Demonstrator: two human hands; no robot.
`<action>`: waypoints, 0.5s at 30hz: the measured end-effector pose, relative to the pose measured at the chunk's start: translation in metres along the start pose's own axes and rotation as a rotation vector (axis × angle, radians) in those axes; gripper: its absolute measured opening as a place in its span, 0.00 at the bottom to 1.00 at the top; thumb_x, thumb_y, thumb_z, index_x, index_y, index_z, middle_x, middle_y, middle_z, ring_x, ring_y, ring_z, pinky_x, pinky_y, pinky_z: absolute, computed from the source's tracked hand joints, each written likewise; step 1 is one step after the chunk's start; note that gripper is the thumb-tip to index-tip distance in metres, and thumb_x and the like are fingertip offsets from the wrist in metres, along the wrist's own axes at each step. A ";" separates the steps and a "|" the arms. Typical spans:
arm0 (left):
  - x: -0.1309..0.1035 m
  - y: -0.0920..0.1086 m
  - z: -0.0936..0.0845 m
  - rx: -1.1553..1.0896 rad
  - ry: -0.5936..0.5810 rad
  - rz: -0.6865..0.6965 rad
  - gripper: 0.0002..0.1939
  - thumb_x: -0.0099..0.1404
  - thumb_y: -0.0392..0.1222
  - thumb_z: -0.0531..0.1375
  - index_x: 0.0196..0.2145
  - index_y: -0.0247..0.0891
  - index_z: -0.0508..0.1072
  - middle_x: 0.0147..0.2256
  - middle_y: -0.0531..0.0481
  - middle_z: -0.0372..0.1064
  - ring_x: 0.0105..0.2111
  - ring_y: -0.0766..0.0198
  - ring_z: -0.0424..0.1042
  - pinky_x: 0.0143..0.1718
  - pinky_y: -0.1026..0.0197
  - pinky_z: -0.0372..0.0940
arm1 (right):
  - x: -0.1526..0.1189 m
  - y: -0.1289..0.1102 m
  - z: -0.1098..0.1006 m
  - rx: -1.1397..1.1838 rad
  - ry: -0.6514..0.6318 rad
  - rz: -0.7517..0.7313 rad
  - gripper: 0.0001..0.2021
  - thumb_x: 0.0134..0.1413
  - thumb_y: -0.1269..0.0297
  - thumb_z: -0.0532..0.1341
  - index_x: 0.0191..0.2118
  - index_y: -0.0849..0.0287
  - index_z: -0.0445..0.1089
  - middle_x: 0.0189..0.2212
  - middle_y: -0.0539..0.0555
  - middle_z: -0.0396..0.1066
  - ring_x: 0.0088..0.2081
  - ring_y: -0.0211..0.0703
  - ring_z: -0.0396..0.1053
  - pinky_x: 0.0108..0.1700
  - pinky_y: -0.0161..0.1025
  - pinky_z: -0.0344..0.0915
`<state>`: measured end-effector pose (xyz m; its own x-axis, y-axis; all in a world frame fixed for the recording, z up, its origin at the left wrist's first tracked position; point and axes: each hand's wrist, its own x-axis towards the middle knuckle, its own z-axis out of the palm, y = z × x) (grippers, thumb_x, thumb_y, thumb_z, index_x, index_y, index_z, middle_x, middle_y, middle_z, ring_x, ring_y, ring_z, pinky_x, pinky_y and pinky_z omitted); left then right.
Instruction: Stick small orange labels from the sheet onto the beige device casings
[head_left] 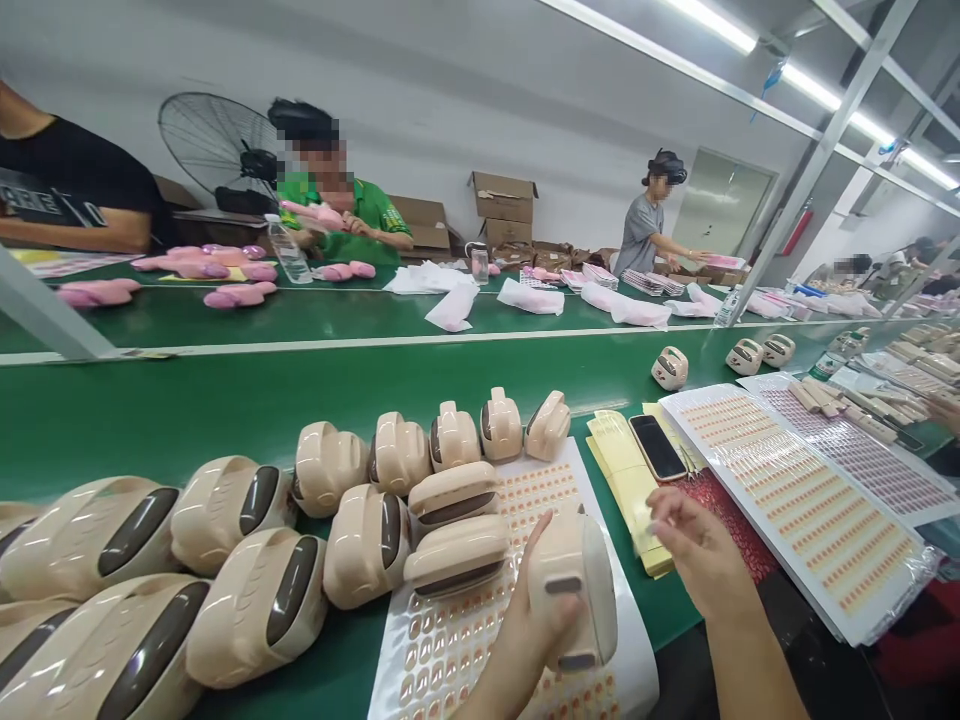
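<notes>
My left hand [529, 630] is closed on a beige plastic housing [592, 580] with dark slots, held tilted above a white sheet of small oval stickers [442, 630]. To the right, my right hand [697, 550] is raised with its fingers bent together beside the yellow paper strips [619, 460]. Whatever its fingertips may pinch is too small and blurred to make out. Close to my left hand, two beige housings [457, 550] lie on the sticker sheet. More housings with dark glossy panels [292, 590] stand in rows at the left.
A phone [658, 447] lies on the yellow strips. Larger sticker sheets [795, 490] spread to the right. Beyond a white rail, the green bench [352, 320] holds pink items [202, 262] and white wrapped packs [532, 297]. Several people work there; a metal post [817, 170] slants at the right.
</notes>
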<state>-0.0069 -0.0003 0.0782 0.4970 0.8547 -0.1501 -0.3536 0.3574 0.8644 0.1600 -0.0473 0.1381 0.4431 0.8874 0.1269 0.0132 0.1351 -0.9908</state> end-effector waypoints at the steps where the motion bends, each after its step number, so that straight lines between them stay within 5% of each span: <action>1: 0.001 -0.004 0.002 -0.111 0.021 -0.076 0.48 0.43 0.61 0.64 0.58 0.42 0.55 0.50 0.41 0.67 0.48 0.45 0.65 0.48 0.50 0.61 | -0.002 0.000 0.002 0.062 -0.105 0.072 0.13 0.39 0.55 0.67 0.23 0.58 0.66 0.29 0.51 0.64 0.32 0.39 0.61 0.34 0.35 0.59; 5: 0.007 -0.015 0.005 -0.229 0.054 -0.208 0.36 0.50 0.62 0.60 0.51 0.38 0.66 0.47 0.42 0.70 0.49 0.49 0.65 0.49 0.52 0.59 | -0.009 0.007 0.020 0.105 -0.311 0.279 0.15 0.34 0.54 0.69 0.20 0.59 0.66 0.22 0.47 0.58 0.26 0.36 0.54 0.29 0.34 0.52; 15: 0.015 -0.018 0.011 -0.275 0.223 -0.188 0.37 0.52 0.55 0.62 0.56 0.43 0.56 0.50 0.43 0.68 0.49 0.52 0.66 0.48 0.54 0.62 | -0.015 0.030 0.035 -0.127 -0.058 0.292 0.15 0.32 0.52 0.66 0.20 0.60 0.67 0.24 0.48 0.57 0.26 0.37 0.53 0.33 0.37 0.51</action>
<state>0.0152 0.0018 0.0652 0.3998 0.8147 -0.4199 -0.4872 0.5770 0.6556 0.1221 -0.0408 0.1084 0.3928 0.9047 -0.1650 0.0063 -0.1820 -0.9833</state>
